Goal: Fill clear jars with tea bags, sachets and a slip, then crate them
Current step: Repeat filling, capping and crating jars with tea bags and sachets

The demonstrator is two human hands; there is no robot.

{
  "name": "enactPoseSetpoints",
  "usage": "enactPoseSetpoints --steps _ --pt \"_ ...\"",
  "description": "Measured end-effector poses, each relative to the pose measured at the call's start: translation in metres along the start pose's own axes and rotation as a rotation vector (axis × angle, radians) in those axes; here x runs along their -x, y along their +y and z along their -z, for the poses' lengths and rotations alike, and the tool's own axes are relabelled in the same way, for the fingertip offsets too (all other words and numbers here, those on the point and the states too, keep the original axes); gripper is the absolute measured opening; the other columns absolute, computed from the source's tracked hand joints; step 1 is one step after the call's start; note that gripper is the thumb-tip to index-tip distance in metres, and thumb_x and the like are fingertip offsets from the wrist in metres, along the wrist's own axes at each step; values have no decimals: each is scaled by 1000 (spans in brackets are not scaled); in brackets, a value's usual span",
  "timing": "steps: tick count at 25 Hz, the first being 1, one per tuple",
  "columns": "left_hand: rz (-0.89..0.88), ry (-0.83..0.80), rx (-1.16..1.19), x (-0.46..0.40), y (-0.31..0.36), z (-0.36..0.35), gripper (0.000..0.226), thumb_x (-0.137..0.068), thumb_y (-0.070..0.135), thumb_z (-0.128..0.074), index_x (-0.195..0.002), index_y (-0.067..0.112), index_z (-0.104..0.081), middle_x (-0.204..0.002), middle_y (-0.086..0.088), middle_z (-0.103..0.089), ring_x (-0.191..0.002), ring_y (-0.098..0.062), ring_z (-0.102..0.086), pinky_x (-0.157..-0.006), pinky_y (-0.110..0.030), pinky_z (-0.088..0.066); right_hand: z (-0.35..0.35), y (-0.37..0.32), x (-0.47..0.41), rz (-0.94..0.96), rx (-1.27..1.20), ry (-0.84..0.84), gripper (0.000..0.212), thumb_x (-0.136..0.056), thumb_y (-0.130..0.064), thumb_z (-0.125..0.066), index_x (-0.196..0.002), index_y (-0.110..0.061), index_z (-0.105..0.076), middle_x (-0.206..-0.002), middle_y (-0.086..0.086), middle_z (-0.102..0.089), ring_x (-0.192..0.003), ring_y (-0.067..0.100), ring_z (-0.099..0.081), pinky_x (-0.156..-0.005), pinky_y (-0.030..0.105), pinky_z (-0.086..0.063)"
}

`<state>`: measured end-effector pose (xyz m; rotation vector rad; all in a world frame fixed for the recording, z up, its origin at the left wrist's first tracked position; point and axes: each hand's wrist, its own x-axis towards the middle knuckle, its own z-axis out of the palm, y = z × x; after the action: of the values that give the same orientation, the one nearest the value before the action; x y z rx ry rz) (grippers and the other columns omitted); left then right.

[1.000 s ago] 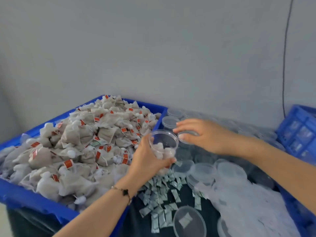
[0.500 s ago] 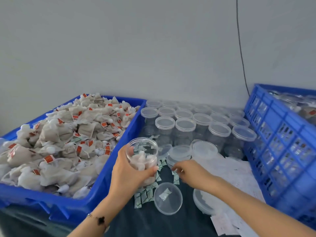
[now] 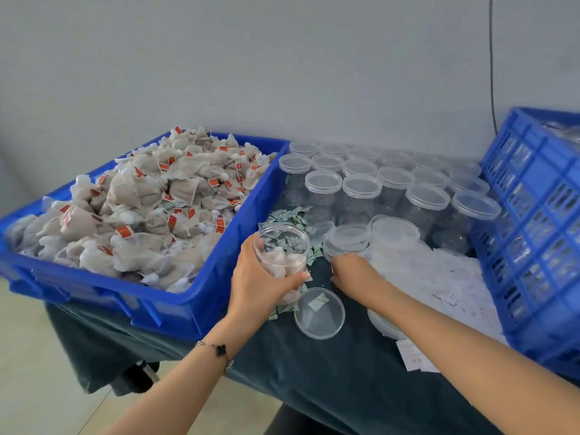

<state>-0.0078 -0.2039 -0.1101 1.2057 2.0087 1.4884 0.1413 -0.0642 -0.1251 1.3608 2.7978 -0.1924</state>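
Observation:
My left hand [image 3: 257, 287] grips an open clear jar [image 3: 282, 255] upright just above the dark cloth; it holds several tea bags. My right hand [image 3: 357, 274] lies palm down on the cloth right of the jar. Its fingertips are curled down among the small green-white sachets [image 3: 287, 216], and I cannot see whether they pinch one. A loose clear lid [image 3: 320, 312] with one sachet on it lies in front of the jar. White paper slips [image 3: 445, 277] are spread to the right of my right hand.
A blue bin [image 3: 201, 306] heaped with tea bags [image 3: 150, 202] fills the left. Several lidded empty jars [image 3: 361, 189] stand at the back, with stacked lids [image 3: 348, 238] before them. A blue slatted crate [image 3: 533, 230] stands at the right edge.
My right hand came down from the lidded jars to the sachets on the cloth. My left hand kept hold of the jar. The camera swung right and down.

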Motion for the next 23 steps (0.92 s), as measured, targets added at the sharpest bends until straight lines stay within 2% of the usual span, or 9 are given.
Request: enactPoseSetpoints --steps 4,7,9,11,14,16,18,20,23 --pt "-45 -52 -39 8 13 -10 96 -53 43 -90 -132 28 -37 -123 14 -46 -115 -8 -47 -95 -24 -39 12 -8 14 -58 -134 52 14 -85 0 -51 -99 -4 -51 -103 19 -61 -94 32 -58 -66 29 -33" --pt "-79 -108 -72 14 19 -11 104 -50 49 -88 -137 25 -35 -129 12 -46 -118 -7 -46 -99 -29 -41 45 -8 34 -56 -378 287 15 -82 -2 -55 -92 -13 -52 -87 6 -62 -79 23 -56 -61 30 -37" --pt "-96 -142 -82 16 26 -13 111 -44 57 -82 -139 27 -33 -133 13 -46 -119 -7 -46 -99 -32 -43 74 -8 58 71 -550 592 17 -82 -2 -58 -89 -17 -57 -79 -7 -61 -73 11 -57 -63 23 -44" --pt "-107 -176 -75 18 36 -18 110 -41 59 -79 -138 33 -32 -132 19 -45 -115 -1 -46 -93 -24 -42 98 -9 85 304 -500 710 18 -82 0 -59 -91 -15 -65 -82 -8 -64 -75 7 -58 -69 19 -47" --pt "-135 -234 -20 22 55 -38 88 -43 50 -84 -115 55 -34 -114 34 -47 -100 10 -50 -76 -10 -37 109 9 116 362 -280 645 21 -84 -3 -64 -102 -13 -72 -96 -4 -69 -87 11 -61 -81 24 -48" --pt "-141 -258 14 24 64 -51 86 -46 43 -89 -108 59 -33 -110 34 -48 -100 10 -51 -74 -9 -37 116 41 128 194 -334 654 25 -86 -7 -65 -109 -15 -70 -100 -6 -68 -86 3 -57 -83 20 -45" --pt "-134 -281 49 27 70 -66 90 -48 38 -91 -119 48 -36 -117 26 -50 -104 2 -52 -76 -10 -38 115 78 138 -36 -389 622 26 -86 -6 -62 -109 -15 -69 -101 -3 -69 -83 1 -57 -81 13 -43" --pt "-131 -311 86 29 75 -83 91 -49 36 -91 -123 42 -38 -122 19 -51 -108 -3 -52 -77 -9 -37 98 111 145 -290 -309 435 31 -87 -6 -57 -115 -15 -66 -112 2 -68 -97 12 -61 -86 19 -42" --pt "-134 -355 113 33 82 -105 90 -50 34 -92 -121 43 -38 -120 23 -50 -101 4 -53 -74 -8 -38 43 125 160 -422 -265 110 40 -93 -14 -47 -132 -19 -52 -134 3 -54 -119 20 -52 -96 28 -41"
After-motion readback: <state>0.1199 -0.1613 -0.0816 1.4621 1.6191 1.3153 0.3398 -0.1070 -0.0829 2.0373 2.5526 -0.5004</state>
